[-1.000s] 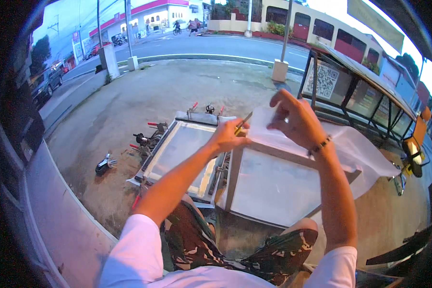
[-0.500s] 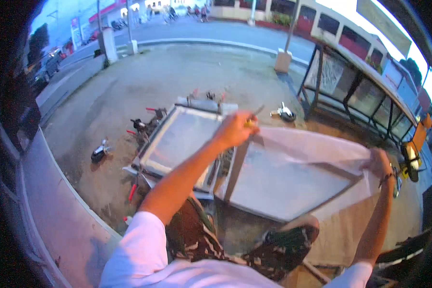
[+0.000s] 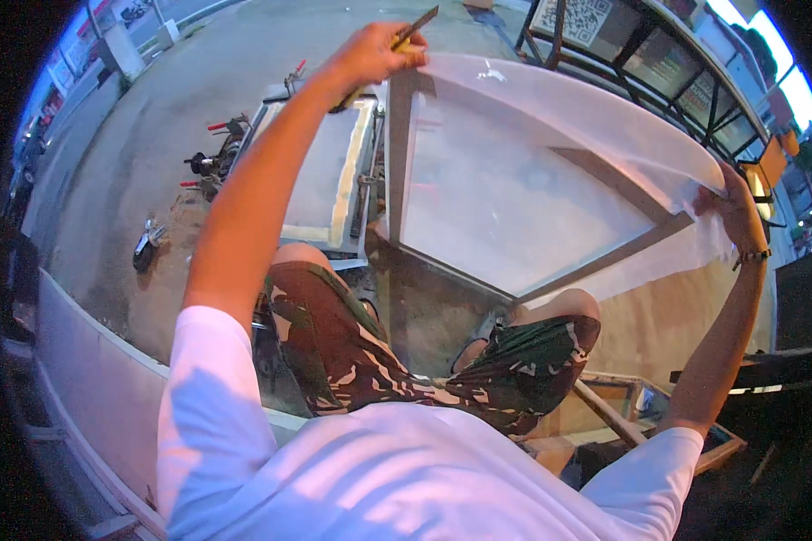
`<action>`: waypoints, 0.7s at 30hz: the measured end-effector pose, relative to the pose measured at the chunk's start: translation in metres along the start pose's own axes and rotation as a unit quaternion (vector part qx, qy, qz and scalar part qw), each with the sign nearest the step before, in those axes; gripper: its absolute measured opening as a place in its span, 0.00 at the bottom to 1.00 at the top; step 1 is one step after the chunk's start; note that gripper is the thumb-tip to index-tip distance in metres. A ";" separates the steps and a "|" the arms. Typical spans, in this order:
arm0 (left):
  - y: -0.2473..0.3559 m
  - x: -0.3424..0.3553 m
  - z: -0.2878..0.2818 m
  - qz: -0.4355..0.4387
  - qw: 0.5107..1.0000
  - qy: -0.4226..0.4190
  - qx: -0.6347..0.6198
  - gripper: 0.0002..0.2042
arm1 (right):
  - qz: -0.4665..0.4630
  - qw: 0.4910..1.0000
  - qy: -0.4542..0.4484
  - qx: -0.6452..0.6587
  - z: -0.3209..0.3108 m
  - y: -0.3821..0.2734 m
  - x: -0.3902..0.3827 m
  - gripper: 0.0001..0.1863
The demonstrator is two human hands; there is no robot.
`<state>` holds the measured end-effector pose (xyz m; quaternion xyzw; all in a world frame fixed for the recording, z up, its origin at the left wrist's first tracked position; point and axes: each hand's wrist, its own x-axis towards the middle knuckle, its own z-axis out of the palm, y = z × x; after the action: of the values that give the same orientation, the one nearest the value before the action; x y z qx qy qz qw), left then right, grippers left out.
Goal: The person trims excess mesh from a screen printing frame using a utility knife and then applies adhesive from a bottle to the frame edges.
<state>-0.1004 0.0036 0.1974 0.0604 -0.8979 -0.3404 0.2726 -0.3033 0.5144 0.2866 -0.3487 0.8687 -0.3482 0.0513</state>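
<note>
My left hand [image 3: 383,56] is raised at the far side, closed round a yellow-handled utility knife [image 3: 416,30] with its blade pointing up and away. Its fingers also pinch the corner of a sheer white mesh fabric [image 3: 559,104]. At the right, my right hand [image 3: 735,216] grips the other end of this cloth, partly hidden by its folds. The mesh spans between both hands, sagging over a flat frame with grey-brown bars [image 3: 399,162]. Through the cloth a pale surface shows inside the frame. My knees are beside the frame's near edge.
Left of the frame lies a second framed screen [image 3: 341,203] with tan tape borders. Red-handled clamps [image 3: 216,158] and a caster wheel [image 3: 146,245] stand beyond it. A dark metal rack [image 3: 641,68] is at the far right; a wooden frame [image 3: 604,410] lies near my right knee.
My view has tilted downward, so my legs and shirt show more. Both hands have spread apart, drawing the mesh wider and tauter over the frame. The knife stays in my left hand.
</note>
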 end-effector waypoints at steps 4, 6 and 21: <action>-0.005 0.029 -0.002 -0.017 0.999 -0.034 0.019 0.15 | 0.003 1.000 0.003 -0.028 0.002 -0.012 -0.013 0.20; -0.013 0.038 -0.010 -0.024 0.998 -0.056 -0.004 0.15 | 0.001 0.999 -0.032 -0.011 0.004 -0.016 -0.014 0.18; -0.072 0.035 -0.023 -0.062 0.965 0.213 -0.136 0.18 | -0.072 0.995 -0.058 0.025 0.069 -0.038 0.004 0.28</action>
<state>-0.1236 -0.0747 0.1807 0.1491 -0.7586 -0.4550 0.4418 -0.2616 0.4532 0.2591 -0.4284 0.8280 -0.3518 0.0846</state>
